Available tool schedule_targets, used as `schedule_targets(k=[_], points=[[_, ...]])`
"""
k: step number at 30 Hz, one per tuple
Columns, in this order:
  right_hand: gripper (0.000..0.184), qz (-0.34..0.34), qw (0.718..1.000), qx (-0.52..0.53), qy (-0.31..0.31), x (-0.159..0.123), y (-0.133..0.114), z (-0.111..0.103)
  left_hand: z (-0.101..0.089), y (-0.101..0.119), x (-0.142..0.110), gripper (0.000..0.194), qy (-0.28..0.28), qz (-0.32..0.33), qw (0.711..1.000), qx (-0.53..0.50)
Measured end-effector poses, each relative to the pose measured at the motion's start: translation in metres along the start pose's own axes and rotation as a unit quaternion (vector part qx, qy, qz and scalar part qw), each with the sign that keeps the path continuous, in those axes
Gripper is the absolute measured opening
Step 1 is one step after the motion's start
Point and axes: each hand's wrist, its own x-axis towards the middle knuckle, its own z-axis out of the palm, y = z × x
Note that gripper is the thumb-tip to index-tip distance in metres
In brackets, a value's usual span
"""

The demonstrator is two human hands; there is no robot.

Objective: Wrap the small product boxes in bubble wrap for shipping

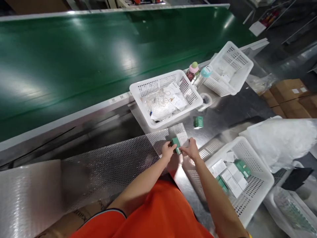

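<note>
Foremost by size, a green belt [86, 56] is spanning the back, and a metal table [223, 122] is lying before it. Bubble wrap [111, 165] is trailing from the left onto the table. Baskets, white, three: the near one [268, 185] is holding green and white boxes, the middle one [178, 115] bagged items, the far one [244, 77] pale contents. Hands, two: the left hand [168, 150] is gripping a green box [175, 145] over the wrap's end; the right hand [191, 150] is resting by that box and a white piece [182, 137], its grip being impossible to tell. Tape [209, 101], one roll, is lying beyond. Handling: the green box is probably being light, stiff and smooth, its corners crushable, its opposite sides offering the best hold; its contents are staying hidden, their fragility uncertain.
</note>
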Motion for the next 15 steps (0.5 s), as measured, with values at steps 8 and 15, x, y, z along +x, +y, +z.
schedule_targets(k=[8,15], points=[[0.041,0.019,0.977,-0.192,0.096,-0.055,-0.069,0.032,-0.041,0.014,-0.01,0.02,0.07,0.043,0.993,0.085],[0.018,-0.015,0.969,-0.209,0.133,-0.08,-0.096,0.073,-0.055,0.023,-0.015,0.025,0.053,0.048,0.989,0.129]])
